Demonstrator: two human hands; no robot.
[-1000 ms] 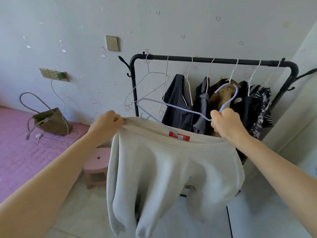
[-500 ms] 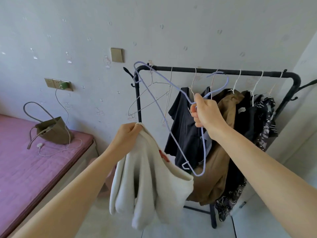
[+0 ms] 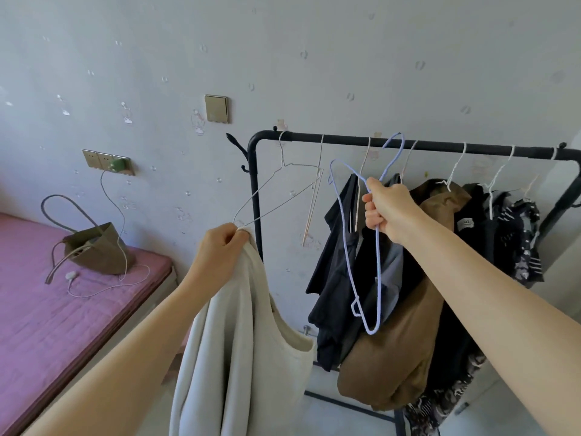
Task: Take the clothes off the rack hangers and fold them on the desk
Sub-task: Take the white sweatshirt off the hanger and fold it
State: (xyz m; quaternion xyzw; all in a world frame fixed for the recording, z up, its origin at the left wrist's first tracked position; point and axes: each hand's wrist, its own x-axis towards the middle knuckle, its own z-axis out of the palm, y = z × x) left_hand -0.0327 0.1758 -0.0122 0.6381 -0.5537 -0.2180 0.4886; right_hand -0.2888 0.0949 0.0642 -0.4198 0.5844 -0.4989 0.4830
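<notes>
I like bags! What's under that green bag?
The green bag sits on a pink bed cover, beside a white cable. Anything beneath the bag is hidden.

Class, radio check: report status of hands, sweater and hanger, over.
Left hand grips grey sweater, off its hanger. Right hand holds blue hanger, hook at rack rail. Dark clothes hang close behind.

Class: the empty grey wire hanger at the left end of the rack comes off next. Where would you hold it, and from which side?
Probably the neck of the grey wire hanger, just under its hook, reached from the front. It hangs bare and nothing blocks it there.
</notes>
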